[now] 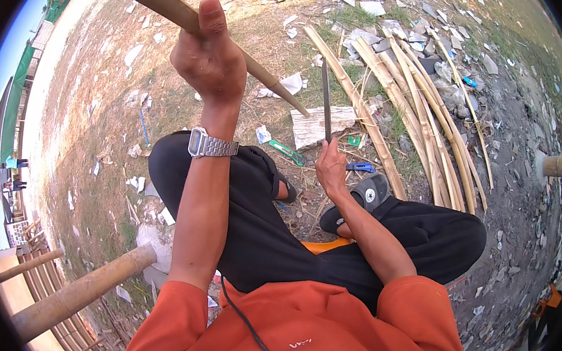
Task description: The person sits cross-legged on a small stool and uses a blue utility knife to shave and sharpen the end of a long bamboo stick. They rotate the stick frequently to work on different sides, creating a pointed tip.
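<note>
Between two bent knees in black cloth (pixel 168 160), a rough, pale wooden block (pixel 317 129) with a cracked surface lies on gritty ground. The smooth, round bamboo pole (pixel 268 81) slants down from the upper left, its narrow end at the block's upper edge. The left hand (pixel 212 64) wraps its fingers around the pole, thumb upright; the right hand (pixel 332 167) is closed around the lower end of a long dark knife (pixel 327 103), blade pointing away, a slim gap from the pole's tip. Right of the blade, split bamboo strips (pixel 402 106), straight-edged and fibrous, fan out, crowding that side; left of the pole, dry grass (pixel 105 188) stretches widely, strewn with flat pale fragments (pixel 133 55). A green utility knife (pixel 287 152) lies near the block.
</note>
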The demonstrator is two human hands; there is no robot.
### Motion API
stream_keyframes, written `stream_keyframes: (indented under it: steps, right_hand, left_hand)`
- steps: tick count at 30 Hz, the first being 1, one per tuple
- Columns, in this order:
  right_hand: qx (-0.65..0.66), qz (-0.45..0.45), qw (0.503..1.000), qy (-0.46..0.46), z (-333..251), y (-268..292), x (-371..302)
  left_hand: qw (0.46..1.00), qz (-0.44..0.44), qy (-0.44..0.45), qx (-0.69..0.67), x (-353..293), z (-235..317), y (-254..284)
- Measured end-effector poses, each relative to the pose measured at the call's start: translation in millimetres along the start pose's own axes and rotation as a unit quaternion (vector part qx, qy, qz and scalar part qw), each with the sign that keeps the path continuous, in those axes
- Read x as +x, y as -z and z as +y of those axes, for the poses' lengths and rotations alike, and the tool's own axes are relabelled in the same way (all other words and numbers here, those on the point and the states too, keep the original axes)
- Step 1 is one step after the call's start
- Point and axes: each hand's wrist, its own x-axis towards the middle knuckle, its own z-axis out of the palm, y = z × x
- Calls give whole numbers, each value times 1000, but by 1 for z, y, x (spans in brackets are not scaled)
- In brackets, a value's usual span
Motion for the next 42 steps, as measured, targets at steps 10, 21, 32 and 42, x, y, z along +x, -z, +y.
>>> stream_keyframes:
  steps: [10,21,32,42]
  right_hand:
    - [24,-31,999,-26,3,5,1]
    - [-41,-102,993,-37,32,-8,-10]
    - [-84,-206,969,-112,64,-13,-21]
    - [10,-122,990,-70,72,6,-14]
  left_hand:
    - [1000,6,-11,2,1,-5,7]
    - [1000,8,-27,-14,-1,-9,2]
    - [999,17,-11,-38,-1,-12,5]
    - [988,-43,81,-126,7,5,11]
